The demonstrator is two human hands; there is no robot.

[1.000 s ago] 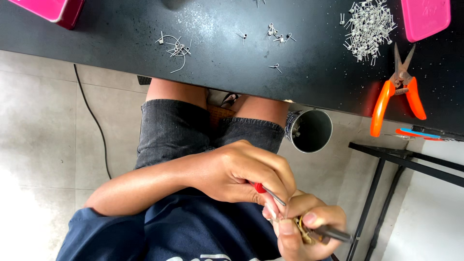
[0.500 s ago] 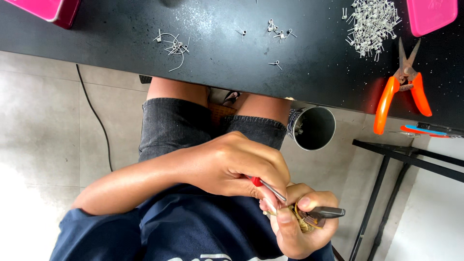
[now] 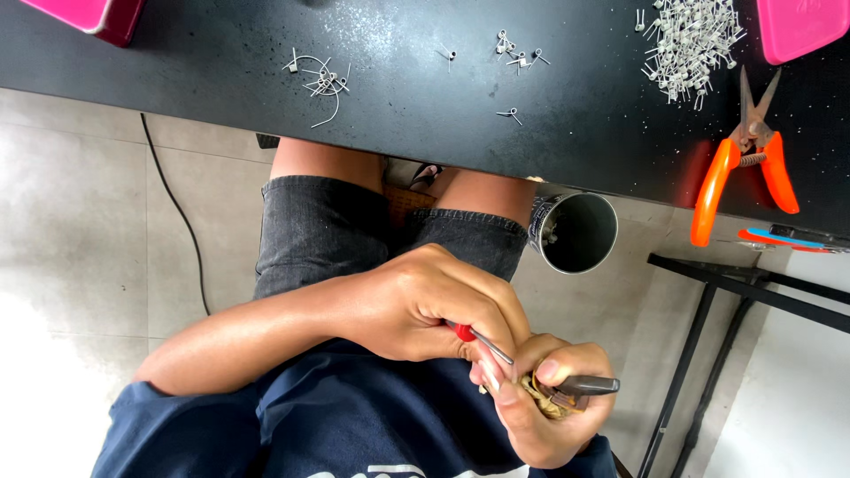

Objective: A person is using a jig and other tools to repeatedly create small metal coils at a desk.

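Your left hand grips a red-handled tool, its tip angled down-right into the wire coil pinched in your closed right hand.

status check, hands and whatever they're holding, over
Left hand grips red-handled tool. Right hand clasps small brass-coloured part and dark rod. Nothing blocking; work is over the lap.
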